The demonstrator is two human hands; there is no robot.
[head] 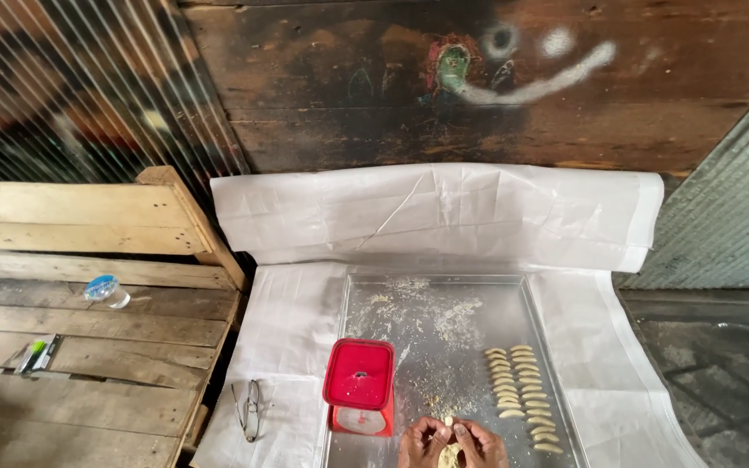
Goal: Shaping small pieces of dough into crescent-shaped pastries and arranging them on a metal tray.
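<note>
On the metal tray, two rows of crescent dough pieces, one red scale.

Metal tray sits on paper sheet. Kitchen scale on tray's left edge; rows of shaped dough pieces on its right. Both hands at near edge between them. Eyeglasses left of scale. Wooden bench far left.

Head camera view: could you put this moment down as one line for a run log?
hands: left hand and right hand pinch dough piece | tray: shaped dough rows on right | red scale beside left hand | glasses on cloth
</note>
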